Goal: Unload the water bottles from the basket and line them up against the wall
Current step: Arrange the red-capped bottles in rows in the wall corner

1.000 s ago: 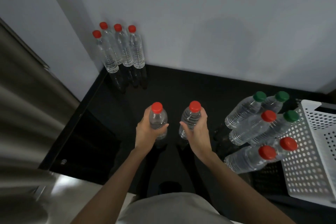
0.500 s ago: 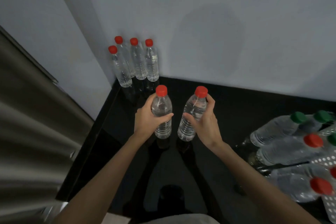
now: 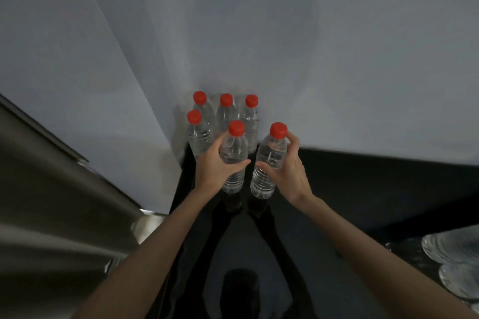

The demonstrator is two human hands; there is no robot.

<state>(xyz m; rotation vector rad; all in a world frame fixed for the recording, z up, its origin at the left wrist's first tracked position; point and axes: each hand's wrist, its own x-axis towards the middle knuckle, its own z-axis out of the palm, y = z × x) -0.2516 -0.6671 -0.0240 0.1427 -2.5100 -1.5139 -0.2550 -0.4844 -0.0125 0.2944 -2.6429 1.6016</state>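
Observation:
My left hand (image 3: 212, 167) grips a clear red-capped water bottle (image 3: 234, 153) upright above the black counter (image 3: 363, 184). My right hand (image 3: 289, 172) holds a second red-capped bottle (image 3: 269, 160), tilted slightly right, beside the first. Just behind them, several red-capped bottles (image 3: 225, 114) stand in the corner against the white wall (image 3: 337, 59). The held bottles hang close in front of that group. The basket is out of view.
Bases of more clear bottles (image 3: 451, 254) lie at the right edge of the counter. A brushed-metal surface (image 3: 51, 202) rises on the left. The counter runs open to the right along the wall.
Both hands carried their bottles forward toward the corner group. The view swung left, so the basket and most lying bottles left the frame.

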